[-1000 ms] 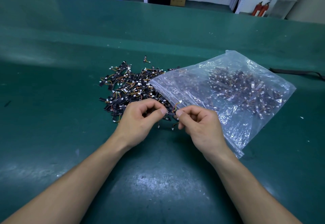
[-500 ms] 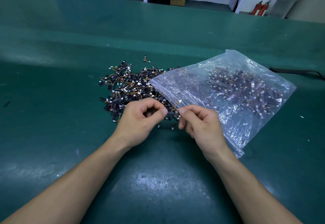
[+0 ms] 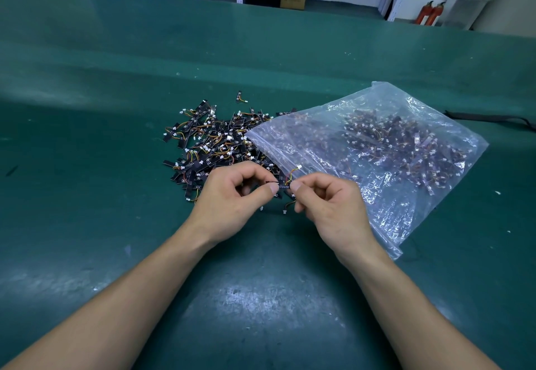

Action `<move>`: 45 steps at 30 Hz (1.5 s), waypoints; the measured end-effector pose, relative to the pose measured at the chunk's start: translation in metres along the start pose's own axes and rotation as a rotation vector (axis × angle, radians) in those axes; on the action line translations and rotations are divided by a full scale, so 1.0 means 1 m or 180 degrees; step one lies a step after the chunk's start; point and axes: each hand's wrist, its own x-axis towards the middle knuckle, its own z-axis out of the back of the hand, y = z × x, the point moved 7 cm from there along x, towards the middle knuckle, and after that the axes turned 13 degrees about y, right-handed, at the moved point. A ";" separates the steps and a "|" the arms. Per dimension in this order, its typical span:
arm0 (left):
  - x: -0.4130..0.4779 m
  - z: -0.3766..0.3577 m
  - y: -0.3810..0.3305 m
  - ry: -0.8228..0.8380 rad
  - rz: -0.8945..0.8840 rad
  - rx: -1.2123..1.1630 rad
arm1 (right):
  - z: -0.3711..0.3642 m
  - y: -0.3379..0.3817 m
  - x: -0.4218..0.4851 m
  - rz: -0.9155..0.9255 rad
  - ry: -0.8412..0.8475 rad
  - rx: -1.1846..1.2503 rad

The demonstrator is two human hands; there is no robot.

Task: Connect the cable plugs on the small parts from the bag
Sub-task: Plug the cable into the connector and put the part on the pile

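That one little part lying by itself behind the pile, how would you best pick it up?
Pinch the lone part by its black strip, across the narrow width, coming straight down from above. It lies flat on the green table, apart from the pile, so nothing crowds it; its thin wire and white plug look too floppy.

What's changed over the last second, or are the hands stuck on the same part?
Nothing clearly moved. The left hand and right hand still pinch the same small part between them, its white plug sticking up. The loose pile and bag lie as before.
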 end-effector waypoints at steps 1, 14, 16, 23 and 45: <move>0.000 0.000 0.001 -0.0014 -0.0009 0.0016 | 0.000 0.000 0.000 0.0014 -0.0003 0.0009; -0.002 0.005 -0.012 -0.0184 -0.0467 0.0455 | 0.001 0.007 -0.002 0.0366 -0.0075 -0.0106; -0.003 0.005 -0.015 -0.0209 -0.0593 0.0527 | 0.001 0.009 -0.003 0.0425 -0.0088 -0.0161; -0.004 0.007 -0.019 -0.0310 -0.0868 0.0629 | 0.000 0.014 -0.006 0.0563 -0.0077 -0.0223; -0.006 0.008 -0.023 -0.0403 -0.1180 0.0906 | 0.002 0.019 -0.008 0.0841 -0.0213 -0.0501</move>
